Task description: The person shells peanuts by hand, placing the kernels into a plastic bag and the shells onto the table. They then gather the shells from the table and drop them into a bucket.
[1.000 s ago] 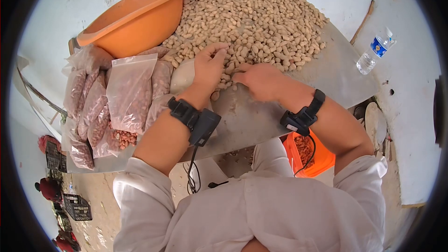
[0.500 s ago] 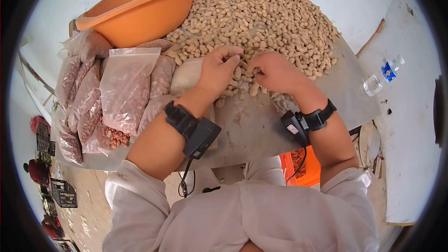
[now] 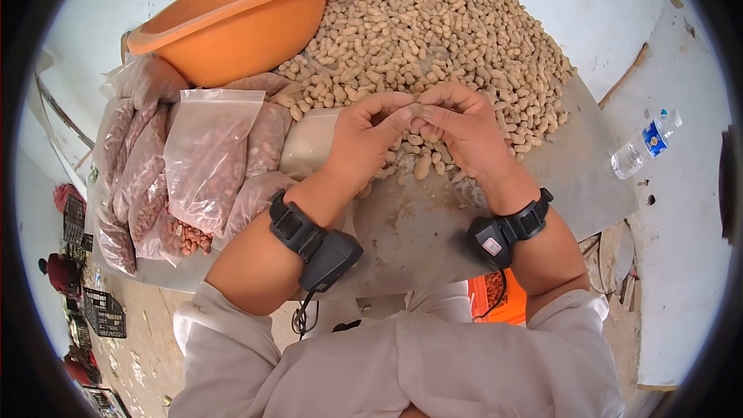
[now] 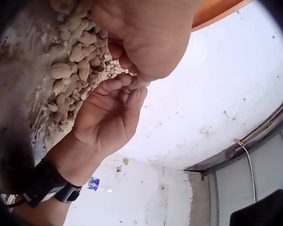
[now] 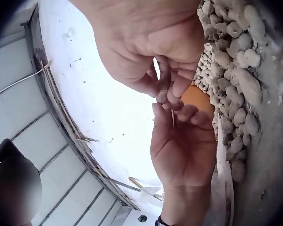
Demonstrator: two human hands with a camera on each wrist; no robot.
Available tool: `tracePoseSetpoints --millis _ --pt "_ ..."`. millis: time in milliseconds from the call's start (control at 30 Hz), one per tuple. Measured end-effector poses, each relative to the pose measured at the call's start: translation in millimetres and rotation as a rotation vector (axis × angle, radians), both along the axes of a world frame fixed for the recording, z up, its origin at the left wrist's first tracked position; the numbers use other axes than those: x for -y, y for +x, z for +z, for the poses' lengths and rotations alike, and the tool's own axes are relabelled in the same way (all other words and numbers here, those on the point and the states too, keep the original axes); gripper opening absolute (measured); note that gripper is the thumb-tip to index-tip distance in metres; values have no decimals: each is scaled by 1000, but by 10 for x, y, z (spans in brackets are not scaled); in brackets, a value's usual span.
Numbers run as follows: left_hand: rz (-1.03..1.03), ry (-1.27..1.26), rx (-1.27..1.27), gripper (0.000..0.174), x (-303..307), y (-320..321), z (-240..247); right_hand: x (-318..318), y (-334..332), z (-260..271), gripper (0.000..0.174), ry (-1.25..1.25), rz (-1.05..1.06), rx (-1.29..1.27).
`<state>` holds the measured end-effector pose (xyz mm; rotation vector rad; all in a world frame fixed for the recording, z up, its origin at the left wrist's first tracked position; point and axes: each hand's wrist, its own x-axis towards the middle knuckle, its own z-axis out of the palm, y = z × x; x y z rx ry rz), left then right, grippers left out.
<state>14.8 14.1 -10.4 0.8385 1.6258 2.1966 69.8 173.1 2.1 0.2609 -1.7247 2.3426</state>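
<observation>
My left hand [image 3: 360, 139] and right hand [image 3: 474, 135] meet at the fingertips over the near edge of the peanut pile [image 3: 441, 31]. Between the thumbs and forefingers they pinch a small peanut [image 5: 162, 97], mostly covered by the fingers. In the left wrist view, the right hand's palm turns up beneath the left fingers. Several loose unshelled peanuts [image 3: 422, 166] and bits of shell lie on the metal table [image 3: 418, 224] just below the hands.
Clear bags of reddish shelled peanuts [image 3: 213, 155] are stacked at the left, near an orange basin [image 3: 248, 27]. A water bottle [image 3: 646, 147] is at the right. Below the table edge, an orange bucket [image 3: 511, 310] contains reddish pieces. Black crates [image 3: 104, 313] stand on the floor.
The hands were apart at the pile's edge; they have lifted toward each other and now join at the fingertips around a peanut. The head view has shifted slightly.
</observation>
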Motion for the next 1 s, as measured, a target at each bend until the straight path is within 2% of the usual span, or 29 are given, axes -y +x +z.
tracePoseSetpoints --millis 200,467,600,733,833,1000 --pt "-24 27 -87 21 -10 28 13 37 -9 -79 13 -135 -7 76" --pt "-44 -5 25 24 3 51 43 85 -28 -157 16 -91 56 76" --pt "-31 -6 -9 23 10 76 51 141 -5 -146 26 -108 -7 38" --pt "-7 0 -61 18 6 99 56 134 -7 -161 35 4 1 7" --pt "-143 17 -53 12 2 77 66 138 1 -166 36 29 8 -21" --pt "-141 -113 -29 17 54 117 127 117 6 -169 34 127 -42 -36"
